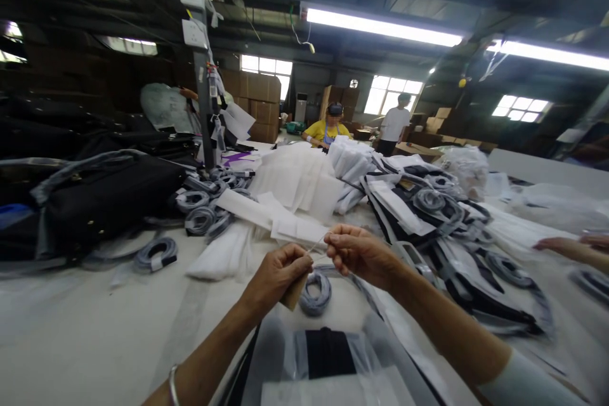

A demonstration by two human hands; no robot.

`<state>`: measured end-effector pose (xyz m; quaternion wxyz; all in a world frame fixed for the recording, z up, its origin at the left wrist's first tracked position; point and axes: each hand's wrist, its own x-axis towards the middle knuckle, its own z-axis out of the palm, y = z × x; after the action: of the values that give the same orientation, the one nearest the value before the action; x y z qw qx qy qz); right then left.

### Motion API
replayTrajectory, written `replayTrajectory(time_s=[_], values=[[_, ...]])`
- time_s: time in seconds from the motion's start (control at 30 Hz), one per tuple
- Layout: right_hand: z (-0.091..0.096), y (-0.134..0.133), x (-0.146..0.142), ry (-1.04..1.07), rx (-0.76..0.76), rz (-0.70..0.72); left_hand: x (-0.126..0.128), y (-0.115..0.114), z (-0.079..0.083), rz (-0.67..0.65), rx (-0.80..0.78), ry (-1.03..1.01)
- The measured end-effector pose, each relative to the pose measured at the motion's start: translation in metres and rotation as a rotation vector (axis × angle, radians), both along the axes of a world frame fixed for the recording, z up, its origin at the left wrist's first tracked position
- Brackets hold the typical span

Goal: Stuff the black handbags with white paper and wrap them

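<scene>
One brown tag [294, 294] hangs under the left hand [285, 268], whose fingers pinch it; the right hand [359, 253] nips a thin string [316, 245] between fingertips. Handling the string seems the step in hand, calling next for fine fingertip control. Beyond, a grey coil [325, 292] lies on the surface [118, 330].

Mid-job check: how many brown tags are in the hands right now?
1 that I can see: the brown tag hangs below the fingers of the left hand. The right hand shows none. Another could be hidden behind it or by the fingers.
</scene>
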<state>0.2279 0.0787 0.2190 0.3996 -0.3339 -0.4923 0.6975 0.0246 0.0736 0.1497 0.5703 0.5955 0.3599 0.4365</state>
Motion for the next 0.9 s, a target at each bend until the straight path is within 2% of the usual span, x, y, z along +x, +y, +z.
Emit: replayTrajectory(time_s=[0.17, 0.33, 0.43, 0.57, 0.67, 0.8, 0.9], values=[[-0.01, 0.002, 0.007, -0.247, -0.001, 0.033, -0.01, 0.005, 0.0, 0.026, 0.051, -0.003], [-0.022, 0.007, 0.005, -0.518, 0.062, 0.136, -0.006, 0.006, 0.004, 0.031, 0.089, 0.0], [-0.027, 0.01, 0.003, -0.491, 0.098, 0.135, 0.001, 0.007, 0.006, -0.01, 0.041, -0.014], [-0.028, 0.011, -0.005, -0.39, 0.089, 0.042, 0.01, 0.011, 0.009, 0.019, 0.096, 0.101], [-0.028, 0.012, -0.01, -0.467, 0.122, -0.031, 0.012, 0.017, 0.006, 0.036, 0.086, 0.136], [-0.028, 0.013, -0.009, -0.586, 0.173, -0.043, 0.009, 0.022, 0.0, -0.015, 0.039, 0.054], [-0.024, 0.014, -0.003, -0.494, 0.15, -0.049, 0.005, 0.019, -0.004, -0.027, 0.065, 0.067]])
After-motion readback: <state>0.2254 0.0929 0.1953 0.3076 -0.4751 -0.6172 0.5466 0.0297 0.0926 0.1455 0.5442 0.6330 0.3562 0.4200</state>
